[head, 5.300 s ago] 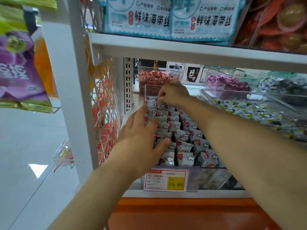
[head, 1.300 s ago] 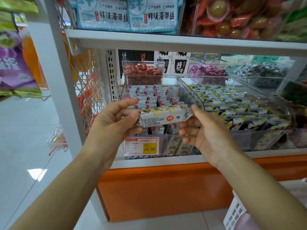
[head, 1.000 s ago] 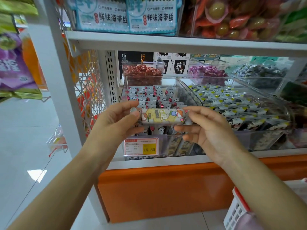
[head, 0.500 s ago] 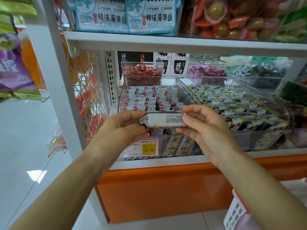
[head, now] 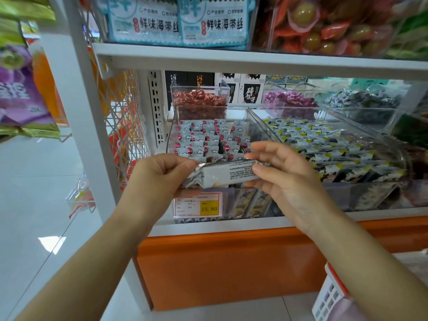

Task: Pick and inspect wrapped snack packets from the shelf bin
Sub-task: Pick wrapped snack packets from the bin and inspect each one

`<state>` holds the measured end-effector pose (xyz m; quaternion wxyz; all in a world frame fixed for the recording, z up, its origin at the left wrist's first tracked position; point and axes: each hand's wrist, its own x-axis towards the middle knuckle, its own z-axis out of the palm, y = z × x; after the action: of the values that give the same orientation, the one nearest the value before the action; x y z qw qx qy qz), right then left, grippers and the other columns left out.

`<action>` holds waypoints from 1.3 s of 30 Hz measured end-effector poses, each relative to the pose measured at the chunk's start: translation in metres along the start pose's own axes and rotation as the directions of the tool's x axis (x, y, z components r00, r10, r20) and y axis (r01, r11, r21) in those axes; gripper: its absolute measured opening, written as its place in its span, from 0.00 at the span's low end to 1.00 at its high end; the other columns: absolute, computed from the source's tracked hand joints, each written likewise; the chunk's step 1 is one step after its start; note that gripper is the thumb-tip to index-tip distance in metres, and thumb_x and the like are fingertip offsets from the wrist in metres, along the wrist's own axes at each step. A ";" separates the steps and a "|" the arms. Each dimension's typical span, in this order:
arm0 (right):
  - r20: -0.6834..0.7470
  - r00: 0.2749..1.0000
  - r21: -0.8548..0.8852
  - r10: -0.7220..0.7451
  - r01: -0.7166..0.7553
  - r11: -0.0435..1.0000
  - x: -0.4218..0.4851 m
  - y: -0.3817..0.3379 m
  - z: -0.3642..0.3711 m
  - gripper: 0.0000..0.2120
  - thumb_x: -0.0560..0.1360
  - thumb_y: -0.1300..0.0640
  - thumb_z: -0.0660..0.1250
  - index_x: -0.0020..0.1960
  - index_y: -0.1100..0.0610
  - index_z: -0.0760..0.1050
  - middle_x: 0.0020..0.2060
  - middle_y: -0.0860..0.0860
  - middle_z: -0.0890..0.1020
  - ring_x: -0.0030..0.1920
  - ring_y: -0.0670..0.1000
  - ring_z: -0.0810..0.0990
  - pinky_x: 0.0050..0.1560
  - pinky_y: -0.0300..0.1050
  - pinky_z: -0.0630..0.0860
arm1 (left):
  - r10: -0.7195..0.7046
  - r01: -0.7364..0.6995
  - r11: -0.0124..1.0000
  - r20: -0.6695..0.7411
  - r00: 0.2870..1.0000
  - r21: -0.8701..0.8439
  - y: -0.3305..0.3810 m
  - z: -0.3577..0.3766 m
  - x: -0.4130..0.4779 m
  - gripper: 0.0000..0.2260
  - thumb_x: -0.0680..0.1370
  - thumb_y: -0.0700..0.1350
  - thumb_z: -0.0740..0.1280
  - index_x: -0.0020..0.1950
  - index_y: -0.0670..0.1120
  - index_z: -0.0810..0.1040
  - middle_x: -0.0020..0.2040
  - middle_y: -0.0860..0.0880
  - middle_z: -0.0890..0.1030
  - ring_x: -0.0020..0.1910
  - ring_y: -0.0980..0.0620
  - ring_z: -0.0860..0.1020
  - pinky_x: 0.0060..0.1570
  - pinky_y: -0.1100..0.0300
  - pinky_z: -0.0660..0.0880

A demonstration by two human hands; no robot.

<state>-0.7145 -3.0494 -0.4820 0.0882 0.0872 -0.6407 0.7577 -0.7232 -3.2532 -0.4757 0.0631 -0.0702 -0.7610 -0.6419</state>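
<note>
Two hands held one snack packet [head: 228,173] at frame centre, before the clear bin [head: 257,126] | left hand [head: 159,177] pinched its crimped left end | right hand [head: 284,174] gripped the right end, thumb on the printed face | bin of matching packets sat behind | price tag [head: 197,204] read 15.80, below the packet

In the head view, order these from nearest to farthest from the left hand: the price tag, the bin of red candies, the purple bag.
From the left hand:
1. Price tag: just below and right of the hand, on the bin front.
2. Bin of red candies: above it, at the shelf's back.
3. Purple bag: far left, on the side rack.
</note>
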 end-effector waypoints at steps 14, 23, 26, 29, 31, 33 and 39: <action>-0.168 0.985 0.107 0.047 -0.029 0.994 0.000 0.003 -0.001 0.09 0.76 0.68 0.61 0.40 0.62 0.76 0.43 0.62 0.82 0.41 0.56 0.83 0.35 0.42 0.80 | 0.005 0.018 0.986 0.142 0.990 -0.164 0.000 0.002 0.000 0.11 0.71 0.44 0.67 0.52 0.45 0.81 0.45 0.50 0.85 0.44 0.54 0.84 0.39 0.67 0.78; -0.069 0.998 -0.144 -0.014 0.004 0.990 0.007 0.001 0.009 0.14 0.73 0.66 0.68 0.56 0.55 0.76 0.47 0.51 0.82 0.43 0.50 0.84 0.46 0.44 0.82 | 0.172 -0.175 0.972 0.037 0.984 0.155 0.005 0.006 0.011 0.15 0.80 0.40 0.59 0.66 0.44 0.73 0.47 0.54 0.81 0.41 0.63 0.81 0.39 0.73 0.76; -0.100 0.994 -0.203 -0.032 0.011 0.979 0.028 -0.010 0.013 0.11 0.73 0.63 0.69 0.55 0.59 0.75 0.46 0.52 0.83 0.41 0.50 0.84 0.37 0.42 0.82 | 0.357 -0.294 0.823 -0.040 0.933 0.486 0.010 0.004 0.023 0.15 0.81 0.47 0.58 0.66 0.48 0.73 0.46 0.51 0.81 0.43 0.53 0.81 0.41 0.58 0.79; -0.192 0.976 -0.252 -0.102 0.052 0.966 0.071 -0.020 0.016 0.10 0.73 0.65 0.68 0.54 0.63 0.73 0.49 0.57 0.80 0.37 0.49 0.83 0.35 0.39 0.81 | 0.473 -0.296 0.549 0.001 0.881 0.782 0.007 -0.003 0.040 0.22 0.79 0.54 0.57 0.72 0.48 0.66 0.65 0.47 0.74 0.66 0.46 0.68 0.65 0.50 0.65; -0.201 0.965 -0.423 -0.171 0.072 0.903 0.107 -0.018 0.022 0.09 0.74 0.65 0.67 0.53 0.61 0.73 0.54 0.57 0.78 0.42 0.52 0.82 0.41 0.45 0.82 | 0.406 -0.277 0.441 0.086 0.910 0.854 -0.001 -0.004 0.050 0.28 0.78 0.58 0.53 0.76 0.49 0.57 0.76 0.48 0.59 0.75 0.50 0.52 0.71 0.54 0.49; -0.141 0.959 -0.594 -0.248 0.119 0.796 0.140 -0.014 0.031 0.10 0.75 0.65 0.67 0.55 0.62 0.74 0.56 0.55 0.77 0.50 0.54 0.80 0.50 0.47 0.80 | 0.304 -0.259 0.400 0.139 0.942 0.879 -0.014 -0.003 0.058 0.30 0.78 0.61 0.49 0.77 0.50 0.48 0.78 0.50 0.46 0.76 0.52 0.41 0.70 0.54 0.40; 0.203 0.935 -0.916 -0.292 0.287 0.280 0.208 0.006 0.055 0.08 0.76 0.64 0.63 0.54 0.64 0.75 0.53 0.58 0.77 0.49 0.52 0.75 0.44 0.29 0.69 | 0.249 -0.257 0.469 0.152 0.956 0.845 -0.024 -0.001 0.064 0.31 0.78 0.63 0.49 0.77 0.50 0.49 0.78 0.51 0.44 0.75 0.54 0.41 0.73 0.53 0.44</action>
<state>-0.9168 -3.1005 -0.4277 0.2591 0.1333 -0.9300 0.2239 -0.7902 -3.2570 -0.4873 0.1805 -0.1437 -0.9589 -0.1649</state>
